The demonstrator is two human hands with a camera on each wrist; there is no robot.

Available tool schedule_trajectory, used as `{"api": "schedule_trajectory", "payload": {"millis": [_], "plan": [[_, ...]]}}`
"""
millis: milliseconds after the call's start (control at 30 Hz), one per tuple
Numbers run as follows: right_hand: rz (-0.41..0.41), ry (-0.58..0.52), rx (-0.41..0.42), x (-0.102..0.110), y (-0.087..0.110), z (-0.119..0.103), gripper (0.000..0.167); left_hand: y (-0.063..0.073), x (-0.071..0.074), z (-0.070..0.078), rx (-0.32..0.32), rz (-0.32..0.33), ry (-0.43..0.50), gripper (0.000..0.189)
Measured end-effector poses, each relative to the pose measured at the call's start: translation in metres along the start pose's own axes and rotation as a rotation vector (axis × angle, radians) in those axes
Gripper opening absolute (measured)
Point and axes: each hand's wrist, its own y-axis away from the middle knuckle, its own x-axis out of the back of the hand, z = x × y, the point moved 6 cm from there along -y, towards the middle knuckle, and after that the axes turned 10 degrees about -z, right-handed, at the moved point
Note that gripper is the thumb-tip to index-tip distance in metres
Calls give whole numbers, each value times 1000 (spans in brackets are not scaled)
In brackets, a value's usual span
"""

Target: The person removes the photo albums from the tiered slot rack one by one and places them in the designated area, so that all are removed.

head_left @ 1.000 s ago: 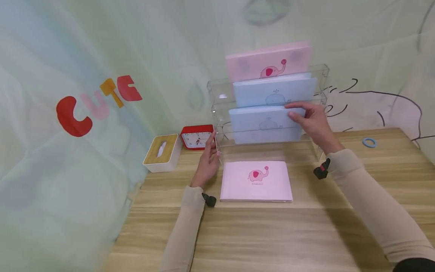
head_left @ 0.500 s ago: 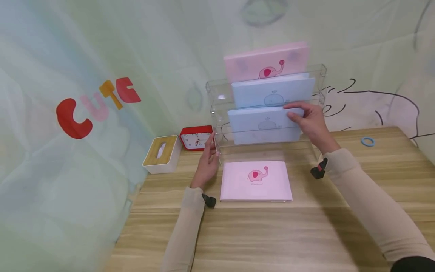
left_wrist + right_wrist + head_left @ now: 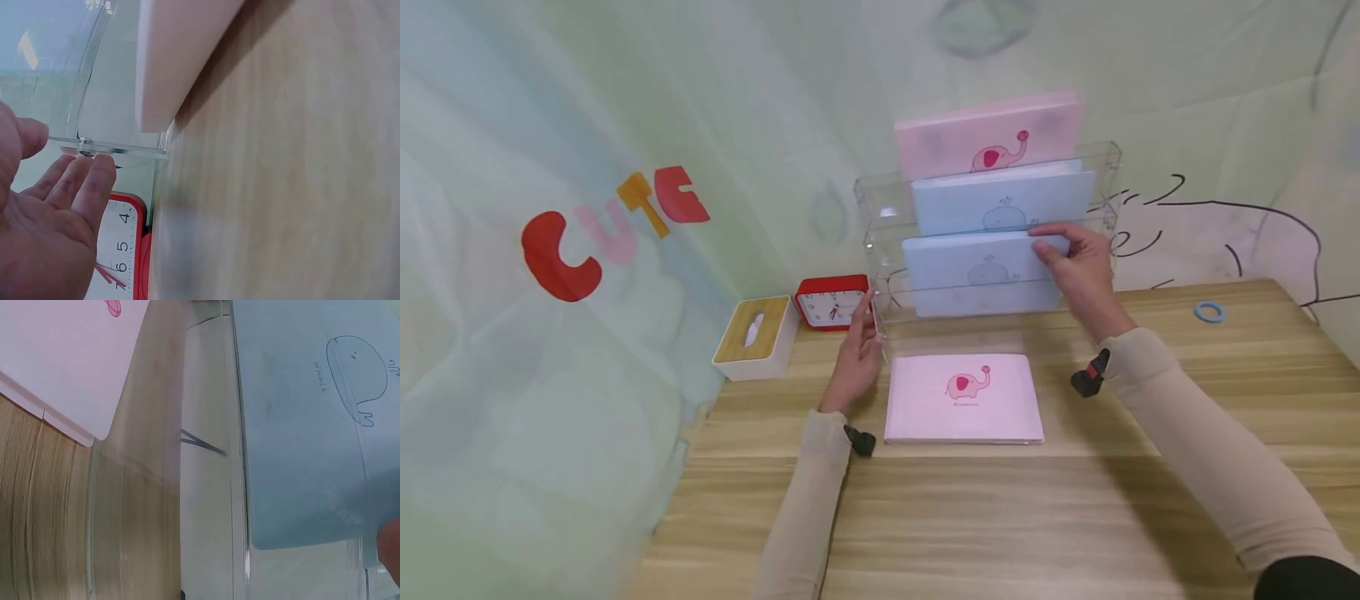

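I see the left arm [image 3: 801, 508] stretched forward, low down, and the left hand [image 3: 854, 360] has nearly straight fingers, with the thumb apart. The right arm [image 3: 1213, 454] slants in from the side, and the right hand [image 3: 1086, 273] is higher, pinching between its thumb and 1st finger.

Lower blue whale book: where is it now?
In the head view, right of centre, the lower blue book sits in the clear rack, the right hand pinching its top edge.
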Motion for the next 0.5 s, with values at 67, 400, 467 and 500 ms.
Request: {"api": "schedule_trajectory", "payload": {"millis": [67, 400, 467, 500], "plan": [[12, 11, -6, 1, 0, 0, 20, -1, 0, 0, 1, -4, 1, 84], [23, 7, -2, 0, -3, -5, 20, -1, 1, 2, -7, -2, 5, 85], [31, 3, -3, 0, -3, -6, 20, -1, 1, 2, -9, -6, 5, 84], [36, -1, 0, 0, -3, -6, 20, -1, 0, 2, -8, -6, 4, 84]]}}
